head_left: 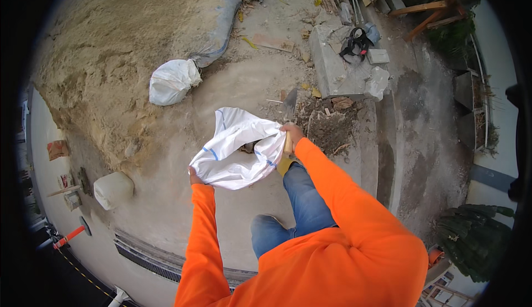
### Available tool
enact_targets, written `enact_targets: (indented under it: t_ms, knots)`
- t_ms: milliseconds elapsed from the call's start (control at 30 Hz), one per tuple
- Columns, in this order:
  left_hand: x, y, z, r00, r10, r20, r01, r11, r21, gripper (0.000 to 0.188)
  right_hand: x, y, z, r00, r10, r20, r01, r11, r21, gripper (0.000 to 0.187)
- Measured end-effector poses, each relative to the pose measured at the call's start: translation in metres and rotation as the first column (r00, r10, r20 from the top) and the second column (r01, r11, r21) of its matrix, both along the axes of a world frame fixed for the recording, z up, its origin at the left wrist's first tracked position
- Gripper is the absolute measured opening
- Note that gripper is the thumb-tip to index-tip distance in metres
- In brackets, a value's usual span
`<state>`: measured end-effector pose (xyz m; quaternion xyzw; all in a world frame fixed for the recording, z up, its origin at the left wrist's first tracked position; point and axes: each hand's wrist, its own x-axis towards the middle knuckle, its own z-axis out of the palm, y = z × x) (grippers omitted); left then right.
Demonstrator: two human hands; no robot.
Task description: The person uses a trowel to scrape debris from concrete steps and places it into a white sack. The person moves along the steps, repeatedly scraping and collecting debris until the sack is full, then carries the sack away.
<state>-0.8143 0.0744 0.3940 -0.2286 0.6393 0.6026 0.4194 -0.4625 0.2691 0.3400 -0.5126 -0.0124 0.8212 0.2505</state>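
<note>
I hold a white woven sack (235, 149) with blue stripes in front of me, its mouth gaping open toward the ground. My left hand (195, 177) grips the sack's lower left edge. My right hand (291, 132) holds the sack's right edge together with the wooden handle of a shovel, whose metal blade (290, 105) points away toward a pile of rubble. My orange sleeves reach in from below, and my legs in blue jeans stand under the sack.
A big sand heap (127, 47) fills the upper left, with a filled white sack (172, 81) and a grey sack (219, 27) at its edge. A concrete block (332, 63), debris, a plastic jug (112, 189), a drain grate (149, 257) and a plant (471, 235) surround me.
</note>
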Motion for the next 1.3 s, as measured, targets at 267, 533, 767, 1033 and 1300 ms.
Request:
enact_targets:
  t_ms: [267, 533, 767, 1033, 1300]
  knots:
    - [-0.022, 0.112, 0.033, -0.257, -0.803, -0.538, -0.042, 0.565, -0.824, 0.073, 0.011, -0.01, -0.006, 0.709, -0.093, 0.699, -0.02, 0.988, 0.152, 0.068]
    - [0.088, 0.233, -0.041, -0.819, -0.57, 0.063, 0.197, -0.383, -0.903, 0.072, -0.124, -0.027, 0.013, 0.542, -0.429, 0.722, 0.466, 0.869, 0.166, 0.045]
    - [-0.114, 0.321, -0.167, -0.071, -0.861, 0.503, 0.986, -0.138, -0.097, 0.055, -0.025, -0.111, -0.04, 0.814, -0.578, 0.061, 0.566, 0.765, -0.307, 0.041]
    - [-0.091, 0.271, -0.064, -0.227, -0.834, -0.502, 0.563, 0.308, -0.767, 0.096, -0.003, -0.092, -0.003, 0.3, 0.069, 0.951, -0.235, 0.972, 0.004, 0.056]
    - [0.036, 0.152, -0.052, 0.502, -0.859, -0.102, 0.357, 0.313, -0.88, 0.122, -0.11, 0.057, -0.013, 0.312, 0.22, 0.924, -0.87, 0.457, 0.185, 0.069]
